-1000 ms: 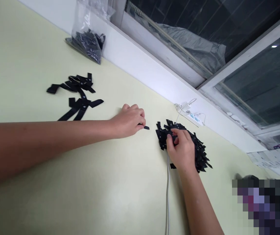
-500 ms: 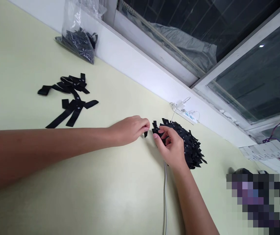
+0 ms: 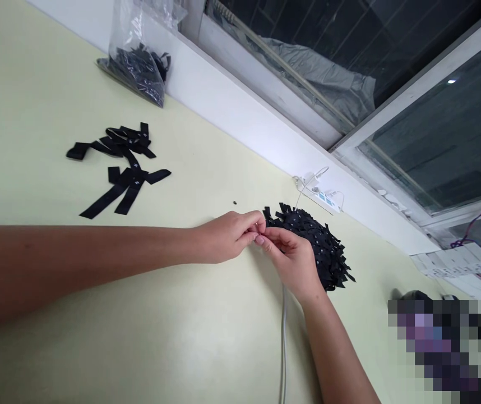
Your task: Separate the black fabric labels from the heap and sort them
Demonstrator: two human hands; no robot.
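Note:
My left hand [image 3: 232, 235] is closed in a pinch, its fingertips meeting those of my right hand [image 3: 291, 253]. A short black ribbon strip showed below the left fingers half a second earlier; now the fingers hide it. The right thumb and forefinger are pressed together at the same spot, and what lies between them is hidden. Just behind and beside the right hand is a large heap of black ribbon strips [image 3: 328, 247], some with small white marks. Further left, several longer black ribbon strips [image 3: 133, 177] lie loosely across one another on the pale table [image 3: 160, 331].
A clear plastic bag [image 3: 139, 73] with black strips inside stands against the white ledge at the back left. A power strip [image 3: 322, 195] with plugs lies beyond the heap. A grey cable [image 3: 283, 342] runs towards me. One tiny dark bit [image 3: 235, 202] lies behind my left hand.
My left hand has moved slightly right and nearer me. The right fingers, apart before, have closed against the left fingertips. The tiny dark bit on the table now shows.

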